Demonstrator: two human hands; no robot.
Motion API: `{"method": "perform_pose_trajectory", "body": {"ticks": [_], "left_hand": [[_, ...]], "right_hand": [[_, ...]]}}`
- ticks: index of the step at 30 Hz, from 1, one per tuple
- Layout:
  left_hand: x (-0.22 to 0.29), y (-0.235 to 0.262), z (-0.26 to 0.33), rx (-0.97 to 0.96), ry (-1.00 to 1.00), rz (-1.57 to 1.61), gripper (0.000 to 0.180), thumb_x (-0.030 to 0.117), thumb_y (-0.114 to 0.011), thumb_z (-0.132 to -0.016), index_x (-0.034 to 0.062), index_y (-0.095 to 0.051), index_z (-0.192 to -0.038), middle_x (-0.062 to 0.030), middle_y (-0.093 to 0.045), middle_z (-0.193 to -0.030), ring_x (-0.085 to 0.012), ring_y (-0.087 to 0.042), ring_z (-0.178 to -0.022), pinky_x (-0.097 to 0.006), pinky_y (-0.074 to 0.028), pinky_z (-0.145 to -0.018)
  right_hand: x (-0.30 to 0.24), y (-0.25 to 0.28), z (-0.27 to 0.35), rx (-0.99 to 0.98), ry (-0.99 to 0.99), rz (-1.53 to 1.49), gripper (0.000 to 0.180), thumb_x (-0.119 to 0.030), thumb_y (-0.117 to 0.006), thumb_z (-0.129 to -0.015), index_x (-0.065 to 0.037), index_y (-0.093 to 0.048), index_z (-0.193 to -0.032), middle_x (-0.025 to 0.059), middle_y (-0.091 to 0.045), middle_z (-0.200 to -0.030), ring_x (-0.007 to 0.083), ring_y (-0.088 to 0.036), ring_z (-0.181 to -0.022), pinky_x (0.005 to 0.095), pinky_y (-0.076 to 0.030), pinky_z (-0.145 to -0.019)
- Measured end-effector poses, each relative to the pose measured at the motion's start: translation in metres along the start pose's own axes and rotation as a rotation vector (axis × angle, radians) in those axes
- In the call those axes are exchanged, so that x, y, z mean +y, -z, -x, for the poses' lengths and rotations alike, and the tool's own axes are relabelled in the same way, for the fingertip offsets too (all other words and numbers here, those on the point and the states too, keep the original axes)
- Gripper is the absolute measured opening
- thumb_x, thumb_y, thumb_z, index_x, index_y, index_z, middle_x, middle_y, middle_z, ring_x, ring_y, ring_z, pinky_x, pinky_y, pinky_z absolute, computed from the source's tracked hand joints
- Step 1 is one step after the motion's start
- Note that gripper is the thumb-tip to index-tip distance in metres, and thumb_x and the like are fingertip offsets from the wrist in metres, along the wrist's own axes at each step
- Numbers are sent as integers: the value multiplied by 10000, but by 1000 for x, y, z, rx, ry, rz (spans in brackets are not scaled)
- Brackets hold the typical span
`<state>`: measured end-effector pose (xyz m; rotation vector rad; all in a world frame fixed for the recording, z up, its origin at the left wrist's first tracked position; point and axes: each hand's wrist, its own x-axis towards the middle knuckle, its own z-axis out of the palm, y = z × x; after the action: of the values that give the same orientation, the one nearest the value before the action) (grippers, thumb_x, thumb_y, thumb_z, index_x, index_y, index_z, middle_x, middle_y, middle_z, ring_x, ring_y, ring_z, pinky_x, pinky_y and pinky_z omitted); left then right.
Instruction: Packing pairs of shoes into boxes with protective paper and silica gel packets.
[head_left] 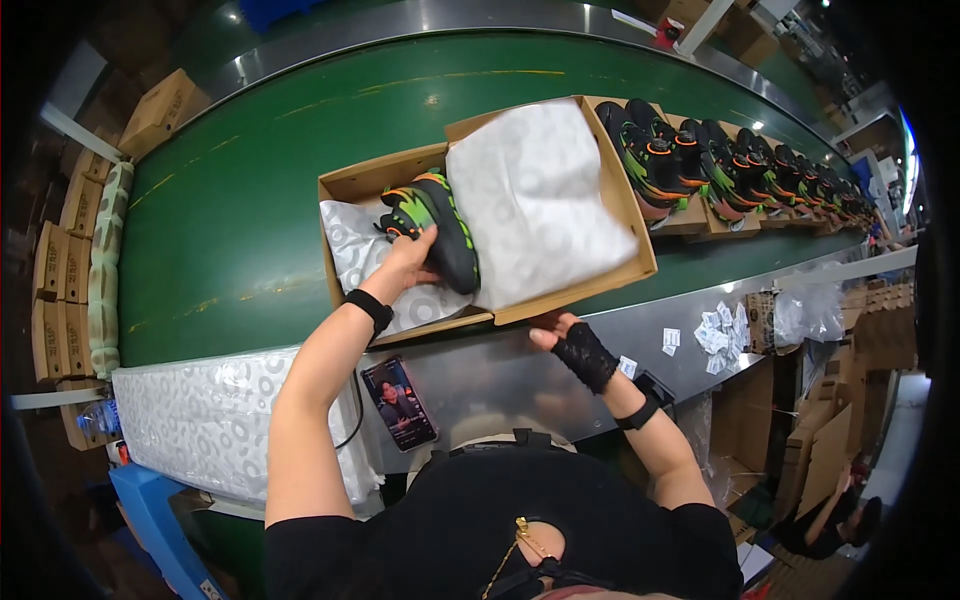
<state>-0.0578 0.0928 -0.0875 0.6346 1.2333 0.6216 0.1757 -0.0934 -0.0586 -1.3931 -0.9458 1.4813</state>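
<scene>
A black sneaker (458, 250) with green and orange trim lies in the left part of an open cardboard shoebox (335, 186). My left hand (408, 260) is closed on the sneaker's side, thumb over its upper edge. Patterned white tissue paper (540, 200) covers the box's right part, and more spreads under the sneaker. Just off the box's near edge is my right hand (575, 345), in a black fingerless glove. Its thumb stands apart from the loosely bent fingers, and nothing shows in it.
Several boxes of similar sneakers (655, 160) line the green conveyor belt (230, 250) to the right. A phone (400, 402) and small white packets (722, 335) lie on the metal ledge. Left stands a stack of tissue sheets (200, 420). Another person (835, 520) is at far right.
</scene>
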Motion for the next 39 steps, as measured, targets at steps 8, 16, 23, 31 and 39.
{"method": "perform_pose_trajectory", "body": {"ticks": [8,16,23,31,39], "left_hand": [[-4,21,53,-128,-124,-7,454,305,-508,-866,-54,-426,-1131,-204,-505,-1069,-305,-555,-912,-387,-490,-738],[-20,58,92,355,-483,-47,603,480,-384,-875,-80,-495,-1069,-150,-573,-1020,-282,-524,-962,-339,-388,-838],[-45,57,69,303,-504,-251,407,296,-419,-888,-69,-474,-1060,-224,-550,-962,-326,-500,-955,-382,-378,-833],[-58,55,42,383,-569,-516,413,317,-454,-872,-23,-456,-1107,-168,-557,-980,-281,-511,-904,-376,-397,-770],[-8,31,91,-160,-206,343,529,411,-537,-778,32,-466,-1140,-100,-557,-1053,-198,-559,-915,-308,-454,-786]], "right_hand": [[-5,-33,-42,494,344,176,405,-45,-607,-660,19,-475,-1038,131,-553,-952,239,-532,-862,384,-419,-749],[20,-60,-73,372,1019,1462,506,-6,-488,-700,-189,-463,-1171,64,-408,-1280,257,-394,-1143,519,-276,-835],[18,-60,-68,267,1000,1504,473,-44,-511,-707,-201,-506,-1153,77,-427,-1262,269,-399,-1145,534,-278,-826],[22,-41,-53,323,943,1511,418,-53,-485,-734,-172,-523,-1132,97,-447,-1240,276,-394,-1152,544,-285,-840],[-82,-27,-29,225,1141,1322,381,-61,-509,-704,-95,-526,-1083,113,-512,-1136,275,-487,-1047,440,-359,-837]]}}
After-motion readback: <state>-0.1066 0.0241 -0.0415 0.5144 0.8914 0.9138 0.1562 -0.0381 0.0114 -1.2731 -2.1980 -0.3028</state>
